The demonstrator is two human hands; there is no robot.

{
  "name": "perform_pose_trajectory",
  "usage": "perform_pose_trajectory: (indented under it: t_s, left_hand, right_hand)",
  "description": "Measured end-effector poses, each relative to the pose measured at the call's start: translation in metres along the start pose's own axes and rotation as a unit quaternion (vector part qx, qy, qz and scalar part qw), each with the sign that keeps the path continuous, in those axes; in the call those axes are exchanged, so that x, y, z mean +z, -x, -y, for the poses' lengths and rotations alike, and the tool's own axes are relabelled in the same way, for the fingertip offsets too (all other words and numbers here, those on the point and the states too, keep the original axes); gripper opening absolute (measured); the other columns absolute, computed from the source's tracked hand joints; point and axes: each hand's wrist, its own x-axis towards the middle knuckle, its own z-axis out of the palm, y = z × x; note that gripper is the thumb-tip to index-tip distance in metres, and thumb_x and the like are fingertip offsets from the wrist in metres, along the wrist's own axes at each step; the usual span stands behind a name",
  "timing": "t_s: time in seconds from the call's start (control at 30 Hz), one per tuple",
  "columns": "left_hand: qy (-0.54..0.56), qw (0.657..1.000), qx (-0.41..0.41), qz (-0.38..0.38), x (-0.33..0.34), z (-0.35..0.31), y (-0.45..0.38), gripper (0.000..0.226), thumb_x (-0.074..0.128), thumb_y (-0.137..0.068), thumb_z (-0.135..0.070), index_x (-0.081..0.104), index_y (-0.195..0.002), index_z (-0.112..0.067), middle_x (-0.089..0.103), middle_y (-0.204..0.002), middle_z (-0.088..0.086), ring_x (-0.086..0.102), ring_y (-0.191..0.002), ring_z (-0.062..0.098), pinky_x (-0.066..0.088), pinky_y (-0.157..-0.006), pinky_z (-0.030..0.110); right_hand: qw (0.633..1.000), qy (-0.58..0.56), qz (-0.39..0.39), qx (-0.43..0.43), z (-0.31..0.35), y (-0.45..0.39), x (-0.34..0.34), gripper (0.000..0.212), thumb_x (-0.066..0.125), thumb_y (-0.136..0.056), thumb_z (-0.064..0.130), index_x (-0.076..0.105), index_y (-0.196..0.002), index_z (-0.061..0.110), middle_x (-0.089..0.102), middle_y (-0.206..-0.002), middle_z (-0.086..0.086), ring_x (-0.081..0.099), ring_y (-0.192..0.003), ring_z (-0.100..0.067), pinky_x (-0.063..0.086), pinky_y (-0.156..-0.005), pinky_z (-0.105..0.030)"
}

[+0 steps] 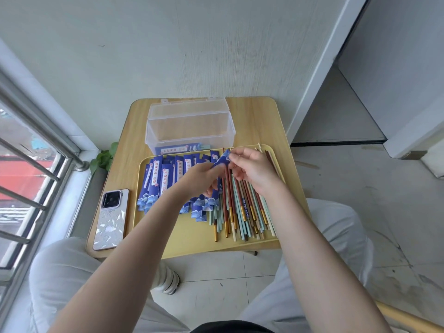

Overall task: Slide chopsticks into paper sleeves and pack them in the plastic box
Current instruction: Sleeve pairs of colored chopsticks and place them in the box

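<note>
Chopsticks, paper sleeves and a clear box on a yellow tray table.

A loose heap of long thin chopsticks (242, 207) in red-brown, pale teal and cream, some with gold ends, lies lengthwise on the right half of the shallow yellow plastic tray (189, 239). Dark blue printed paper sleeves (158, 181) with white label strips and wave patterns lie overlapping on the tray's left half. One blue paper sleeve (222, 159) is lifted above the heap, tilted. Behind the tray stands the clear rectangular plastic box (189, 131), its lid open upright, with one sleeved pair (180, 148) lying flat along its front wall.
</note>
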Motion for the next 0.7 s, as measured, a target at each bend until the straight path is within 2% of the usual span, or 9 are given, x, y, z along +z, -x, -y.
perform_pose_trajectory:
  t_s: [0.07, 0.13, 0.2, 0.3, 0.4, 0.5, 0.6, 0.7]
  left_hand:
    - [0.074, 0.997, -0.026, 0.005, 0.005, -0.006, 0.002, 0.06, 0.028, -0.106, -0.052, 0.061, -0.1, -0.002, 0.052, -0.068, 0.005, 0.052, -0.059, 0.018, 0.048, -0.048, 0.021]
    - [0.073, 0.997, -0.041, 0.005, 0.01, -0.006, 0.002, 0.059, 0.022, -0.107, -0.049, 0.059, -0.101, -0.005, 0.046, -0.069, 0.005, 0.045, -0.058, 0.016, 0.044, -0.046, 0.02]
    - [0.072, 0.996, -0.055, 0.007, 0.015, -0.002, 0.001, 0.056, 0.021, -0.108, -0.048, 0.059, -0.105, -0.007, 0.045, -0.069, 0.004, 0.042, -0.058, 0.015, 0.041, -0.05, 0.024]
    - [0.107, 0.991, -0.083, 0.0, 0.021, 0.007, 0.0, 0.052, 0.022, -0.108, -0.047, 0.059, -0.104, -0.011, 0.048, -0.07, 0.004, 0.043, -0.059, 0.016, 0.038, -0.057, 0.028]
    - [0.175, 0.98, -0.1, -0.009, 0.026, 0.015, 0.002, 0.045, 0.031, -0.108, -0.046, 0.057, -0.106, -0.01, 0.055, -0.073, 0.005, 0.05, -0.061, 0.017, 0.04, -0.062, 0.031]
    - [0.275, 0.954, -0.122, 0.006, 0.034, 0.015, 0.006, 0.041, 0.039, -0.107, -0.042, 0.056, -0.109, -0.006, 0.065, -0.074, 0.008, 0.062, -0.063, 0.02, 0.049, -0.057, 0.03]
    - [0.314, 0.939, -0.136, 0.023, 0.044, 0.013, 0.008, 0.044, 0.039, -0.107, -0.041, 0.057, -0.113, -0.001, 0.072, -0.09, 0.016, 0.07, -0.075, 0.026, 0.057, -0.058, 0.031]
    - [0.311, 0.939, -0.148, 0.008, 0.052, 0.014, 0.007, 0.046, 0.039, -0.107, -0.041, 0.058, -0.115, 0.0, 0.071, -0.105, 0.02, 0.072, -0.082, 0.026, 0.062, -0.068, 0.034]
  right_hand:
    - [1.0, 0.019, 0.0, -0.005, 0.002, 0.002, 0.0, 0.009, 0.06, -0.098, 0.006, 0.065, -0.098, 0.013, 0.066, -0.071, -0.003, 0.054, -0.05, -0.012, 0.039, -0.047, -0.023]
    - [0.996, 0.081, -0.022, -0.011, 0.002, 0.004, -0.003, 0.011, 0.057, -0.099, 0.005, 0.065, -0.102, 0.011, 0.067, -0.078, -0.006, 0.055, -0.051, -0.013, 0.04, -0.045, -0.023]
    - [0.977, 0.206, -0.059, -0.004, 0.0, 0.005, -0.009, 0.011, 0.054, -0.099, 0.008, 0.064, -0.102, 0.011, 0.069, -0.083, -0.008, 0.058, -0.052, -0.013, 0.042, -0.044, -0.023]
    - [0.91, 0.409, -0.064, 0.035, -0.004, 0.009, -0.014, 0.011, 0.055, -0.098, 0.016, 0.066, -0.096, 0.013, 0.07, -0.08, -0.005, 0.063, -0.056, -0.014, 0.043, -0.047, -0.023]
    - [0.843, 0.534, -0.021, 0.065, -0.014, 0.013, -0.006, 0.01, 0.062, -0.095, 0.018, 0.069, -0.095, 0.012, 0.068, -0.08, -0.005, 0.065, -0.065, -0.017, 0.043, -0.051, -0.025]
    - [0.816, 0.574, -0.021, 0.067, -0.027, 0.014, 0.003, 0.011, 0.067, -0.092, 0.019, 0.065, -0.1, 0.013, 0.065, -0.093, -0.003, 0.065, -0.08, -0.021, 0.052, -0.064, -0.031]
    - [0.801, 0.594, -0.036, 0.065, -0.034, 0.015, 0.005, 0.018, 0.067, -0.092, 0.02, 0.057, -0.105, 0.013, 0.06, -0.096, -0.002, 0.059, -0.083, -0.022, 0.045, -0.062, -0.032]
    - [0.808, 0.585, -0.052, 0.046, -0.037, 0.019, 0.003, 0.018, 0.063, -0.093, 0.013, 0.055, -0.109, 0.013, 0.06, -0.099, -0.004, 0.058, -0.085, -0.024, 0.041, -0.062, -0.032]
